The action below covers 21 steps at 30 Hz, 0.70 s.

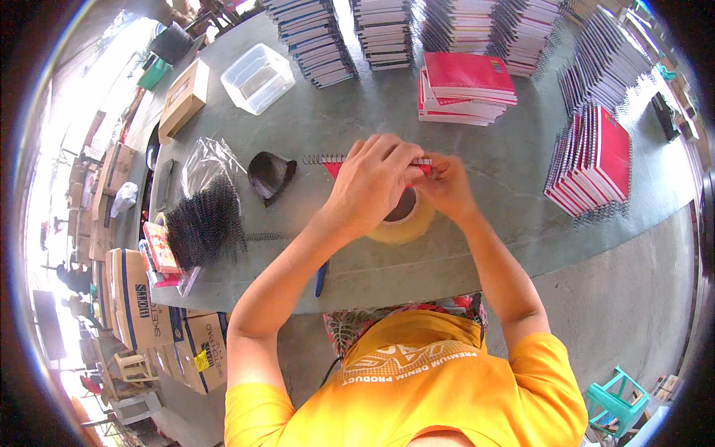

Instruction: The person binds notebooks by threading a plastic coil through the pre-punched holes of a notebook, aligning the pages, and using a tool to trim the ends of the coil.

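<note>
Near the middle of the table, my left hand (377,177) is closed over a red notebook (332,169), covering most of it. A black spiral coil (313,159) runs along the notebook's edge and sticks out past its left end. At the right end, the fingers of my right hand (449,188) are pinched together on the notebook's bound edge; exactly what the fingertips grip is hidden. Just below my hands lies a roll of clear tape (403,229), partly covered by them. A dark, cup-shaped object (271,177) rests to the left of the notebook.
Red notebooks are stacked ahead (465,82) and at the right (596,160). Tall piles of spiral-bound books (383,33) line the far edge. At the left are a bundle of black coils (205,223), a clear plastic tub (258,78) and cardboard boxes (134,298). A blue pen-like object (321,279) lies near the front edge.
</note>
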### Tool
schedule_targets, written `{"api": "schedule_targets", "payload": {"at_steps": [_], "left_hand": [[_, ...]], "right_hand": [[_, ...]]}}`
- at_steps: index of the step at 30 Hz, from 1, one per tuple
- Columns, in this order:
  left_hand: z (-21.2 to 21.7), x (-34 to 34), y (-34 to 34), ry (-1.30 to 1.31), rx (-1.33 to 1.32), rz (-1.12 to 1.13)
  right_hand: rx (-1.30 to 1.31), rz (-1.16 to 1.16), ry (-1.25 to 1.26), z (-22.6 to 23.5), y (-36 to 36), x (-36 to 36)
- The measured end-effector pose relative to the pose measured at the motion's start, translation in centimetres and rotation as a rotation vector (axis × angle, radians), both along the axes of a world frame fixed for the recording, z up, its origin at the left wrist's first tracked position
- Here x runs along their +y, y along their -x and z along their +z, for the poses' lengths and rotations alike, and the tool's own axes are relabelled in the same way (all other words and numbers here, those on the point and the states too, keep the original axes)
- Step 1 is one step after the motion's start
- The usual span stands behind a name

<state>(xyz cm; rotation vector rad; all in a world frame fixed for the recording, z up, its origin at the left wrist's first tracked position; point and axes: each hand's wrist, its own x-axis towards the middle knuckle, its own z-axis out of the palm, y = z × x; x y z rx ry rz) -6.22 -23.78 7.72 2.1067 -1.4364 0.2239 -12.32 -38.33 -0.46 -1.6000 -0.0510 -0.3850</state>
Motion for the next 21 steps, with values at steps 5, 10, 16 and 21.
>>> {"api": "schedule_targets", "payload": {"at_steps": [5,10,16,21], "left_hand": [[-0.3,-1.4,-1.1,0.023,-0.035,-0.169],[-0.7,-2.1,-0.4,0.064,0.031,-0.138],[-0.5,-2.2,0.4,0.022,0.031,-0.004],[-0.1,-1.8,0.6,-0.016,0.075,0.013]], "right_hand": [[0.008,-0.129,0.243,-1.3,-0.1,-0.8],[-0.042,-0.194,0.309,-1.0,0.1,-0.3],[-0.103,-0.216,0.366,-0.1,0.9,0.6],[-0.156,-0.135,0.176,-0.6,0.1,1.0]]}}
